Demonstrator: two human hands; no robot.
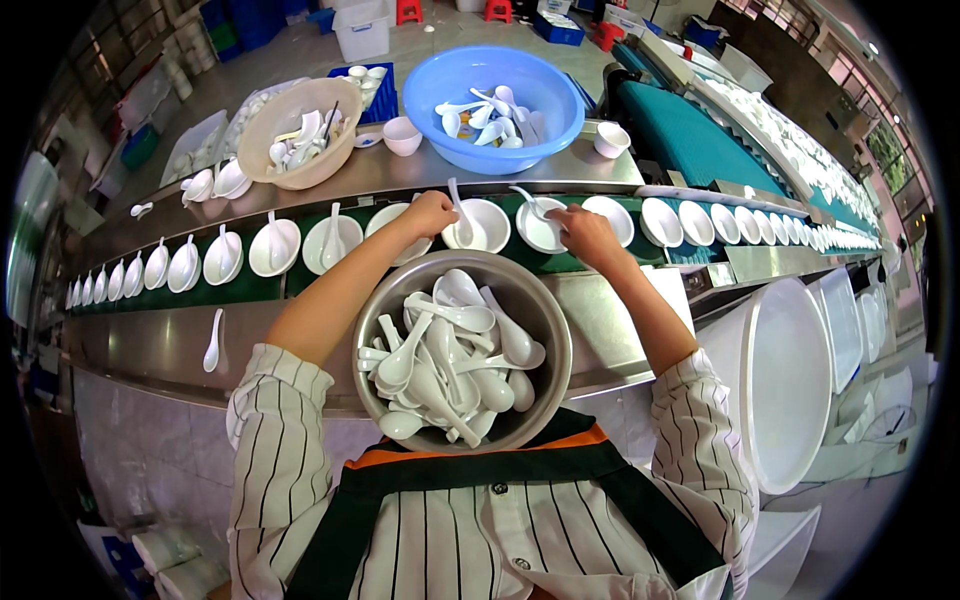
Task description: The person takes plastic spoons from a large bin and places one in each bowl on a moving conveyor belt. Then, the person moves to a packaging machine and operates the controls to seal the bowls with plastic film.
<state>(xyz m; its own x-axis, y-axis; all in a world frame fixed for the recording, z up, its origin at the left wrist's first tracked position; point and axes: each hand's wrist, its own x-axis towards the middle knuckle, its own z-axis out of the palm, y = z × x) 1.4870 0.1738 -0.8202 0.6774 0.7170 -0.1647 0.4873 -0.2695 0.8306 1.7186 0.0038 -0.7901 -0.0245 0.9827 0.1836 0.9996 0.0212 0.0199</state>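
White bowls stand in a row on a green conveyor belt [262,287] in front of me. My left hand [430,215] is closed over a white bowl [384,222], its fingertips beside a spoon [461,226] that stands in the neighbouring bowl [489,224]. What those fingers hold, if anything, is hidden. Farther right, my right hand [590,238] pinches the scoop end of a white spoon [527,199] over another bowl [540,236]; its handle points up and left. Close to my body, a steel basin [562,350] holds a heap of white spoons [440,365].
Behind the belt are a blue basin [425,100] and a beige basin [255,135] with spoons, plus a small cup [402,137]. A loose spoon [212,342] lies on the steel ledge at left. A large white tub [790,385] stands at right, below a teal conveyor [690,135].
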